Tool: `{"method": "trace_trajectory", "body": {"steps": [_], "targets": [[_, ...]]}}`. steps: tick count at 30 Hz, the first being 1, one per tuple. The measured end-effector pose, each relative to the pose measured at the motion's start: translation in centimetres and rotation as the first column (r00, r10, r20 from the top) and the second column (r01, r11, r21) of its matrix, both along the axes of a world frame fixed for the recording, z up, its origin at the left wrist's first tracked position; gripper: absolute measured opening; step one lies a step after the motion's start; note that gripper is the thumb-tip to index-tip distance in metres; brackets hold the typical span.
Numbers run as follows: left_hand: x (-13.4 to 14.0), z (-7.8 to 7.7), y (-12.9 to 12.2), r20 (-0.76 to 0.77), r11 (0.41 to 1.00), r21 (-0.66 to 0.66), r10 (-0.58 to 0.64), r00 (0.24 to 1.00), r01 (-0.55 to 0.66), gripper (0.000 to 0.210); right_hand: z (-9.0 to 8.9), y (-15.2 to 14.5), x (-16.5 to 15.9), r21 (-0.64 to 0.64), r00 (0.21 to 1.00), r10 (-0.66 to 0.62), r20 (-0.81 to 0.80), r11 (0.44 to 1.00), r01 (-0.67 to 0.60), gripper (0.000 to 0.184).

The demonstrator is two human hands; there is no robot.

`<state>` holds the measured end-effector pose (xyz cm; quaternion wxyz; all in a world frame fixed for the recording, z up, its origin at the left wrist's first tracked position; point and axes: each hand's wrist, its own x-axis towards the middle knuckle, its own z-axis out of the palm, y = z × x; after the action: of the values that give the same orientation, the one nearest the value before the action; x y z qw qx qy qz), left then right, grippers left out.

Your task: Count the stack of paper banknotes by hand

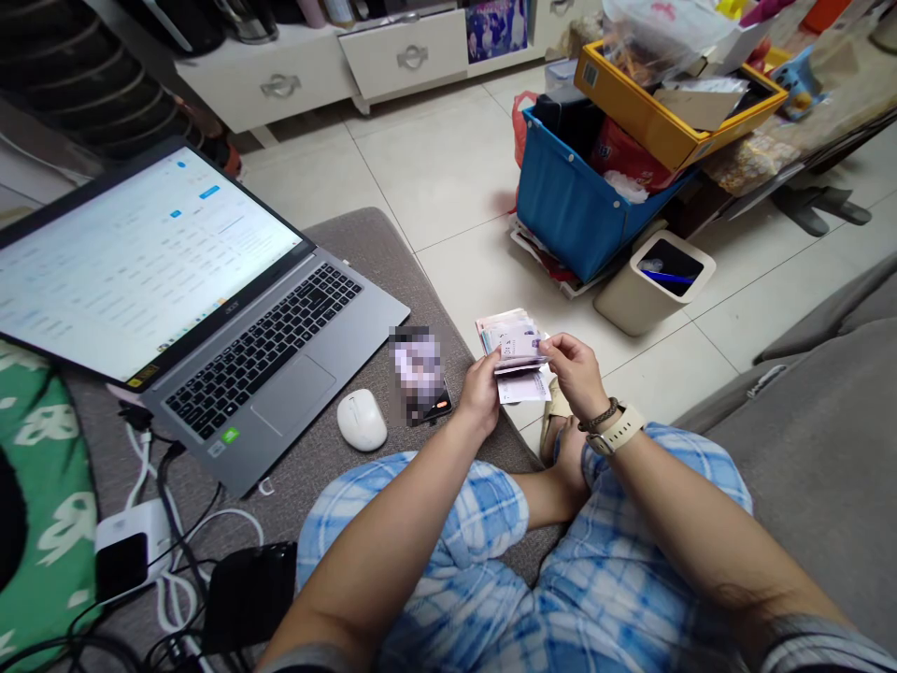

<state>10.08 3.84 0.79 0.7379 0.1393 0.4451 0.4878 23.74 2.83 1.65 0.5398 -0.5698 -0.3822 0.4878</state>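
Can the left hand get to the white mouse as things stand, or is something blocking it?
Probably yes, once it lets go. The left hand grips a stack of banknotes together with the right hand. The white mouse lies uncovered on the grey cushion, to the hand's left; only a phone lies between them.

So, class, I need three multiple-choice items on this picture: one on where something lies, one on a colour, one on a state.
1. Where does the white mouse lie?
A. beside the laptop on the grey cushion
B. in the blue bin
C. on the floor tiles

2. What colour is the box resting on top of the blue bin?
A. green
B. yellow
C. white

3. How are the hands placed?
A. both resting on the keyboard
B. one on the mouse
C. both holding a stack of banknotes

Answers: 1 A, it sits just right of the trackpad; 2 B, its walls are yellow; 3 C, left hand and right hand grip the stack together.
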Motion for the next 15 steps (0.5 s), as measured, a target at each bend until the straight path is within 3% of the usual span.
{"method": "trace_trajectory", "body": {"steps": [10, 15], "targets": [[-0.04, 0.39, 0.15, 0.009, 0.999, -0.035, 0.008, 1.000, -0.007, 0.026, 0.46, -0.16, -0.08, 0.039, 0.997, 0.013, -0.077, 0.999, -0.010, 0.026], [-0.01, 0.37, 0.30, -0.030, 0.997, -0.082, 0.009, 1.000, -0.012, 0.018, 0.60, -0.31, -0.09, 0.021, 0.990, 0.087, -0.107, 0.996, -0.086, 0.028]]}}
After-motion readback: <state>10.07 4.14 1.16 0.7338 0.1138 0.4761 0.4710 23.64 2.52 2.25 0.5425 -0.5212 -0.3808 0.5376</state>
